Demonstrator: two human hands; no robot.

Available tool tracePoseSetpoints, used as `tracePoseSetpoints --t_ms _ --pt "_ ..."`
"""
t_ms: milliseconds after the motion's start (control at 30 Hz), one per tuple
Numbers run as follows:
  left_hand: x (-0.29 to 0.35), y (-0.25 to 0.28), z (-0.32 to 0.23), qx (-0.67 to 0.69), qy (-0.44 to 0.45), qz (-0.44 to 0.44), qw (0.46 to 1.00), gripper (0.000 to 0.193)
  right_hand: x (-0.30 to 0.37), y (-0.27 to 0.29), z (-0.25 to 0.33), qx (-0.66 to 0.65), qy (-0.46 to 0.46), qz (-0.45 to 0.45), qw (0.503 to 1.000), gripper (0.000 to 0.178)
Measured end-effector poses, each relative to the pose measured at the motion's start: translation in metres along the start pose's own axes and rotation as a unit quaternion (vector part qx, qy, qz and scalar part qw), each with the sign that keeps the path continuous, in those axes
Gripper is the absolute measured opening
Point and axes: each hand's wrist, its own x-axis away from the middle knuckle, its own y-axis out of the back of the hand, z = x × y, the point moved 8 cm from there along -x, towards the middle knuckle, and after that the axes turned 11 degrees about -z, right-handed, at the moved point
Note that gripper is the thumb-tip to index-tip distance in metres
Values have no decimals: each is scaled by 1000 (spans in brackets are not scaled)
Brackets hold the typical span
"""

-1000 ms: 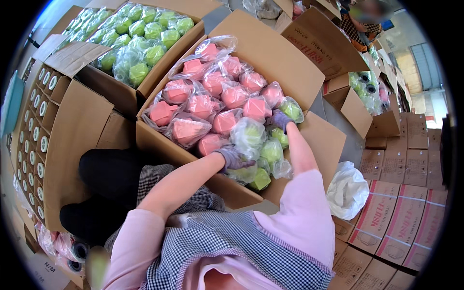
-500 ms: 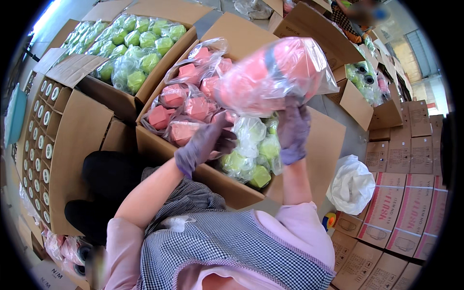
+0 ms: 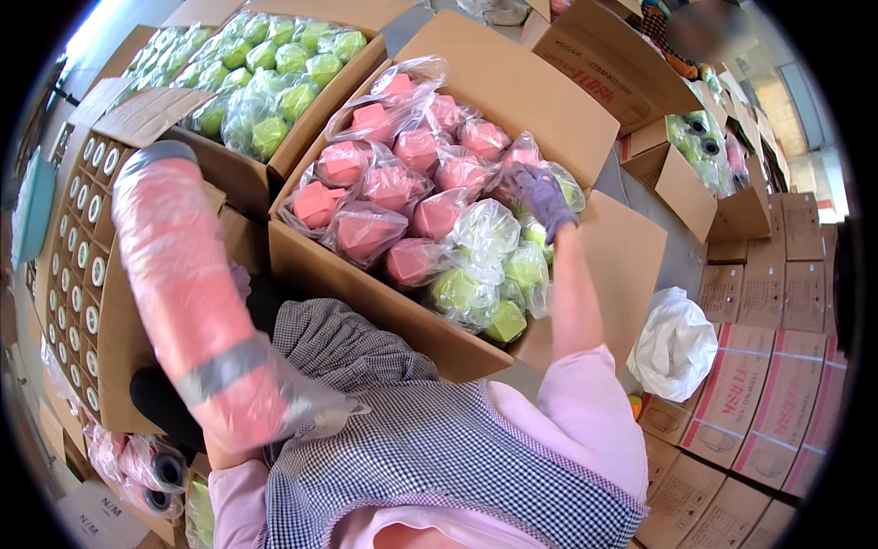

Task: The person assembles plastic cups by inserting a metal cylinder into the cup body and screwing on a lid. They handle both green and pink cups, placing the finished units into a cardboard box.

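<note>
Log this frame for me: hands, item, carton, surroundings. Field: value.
left hand: mostly hidden behind wrapped pink cylinder, apparently holding it
right hand: gloved, over the open carton's right side; grip unclear
item: pink cylinder, clear plastic, grey band near its lower end, tilted, left of open carton
open carton contents: pink wrapped pieces; green wrapped pieces at front right
surroundings: carton of green pieces behind left; white bag and stacked cartons right

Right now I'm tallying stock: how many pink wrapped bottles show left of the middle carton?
3 clearly: the raised bottle, in front of the left carton; the upper bottle and the lower bottle, both dark-ended, at the picture's lower left. Others may be hidden.
</note>
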Motion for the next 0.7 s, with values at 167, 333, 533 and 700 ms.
tracePoseSetpoints --t_ms 167,333,533,700 --pt "17 74 3 27 1 -84 996 60 -11 -137 -98 159 134 293 933 30" --pt "48 126 15 48 16 -159 986 58 -20 -173 -127 207 78 333 917 25" --pt "66 153 26 66 21 -194 979 56 -15 -178 -134 232 67 340 909 23" --pt "78 162 30 78 21 -204 976 54 -22 -137 -107 366 192 307 857 23"
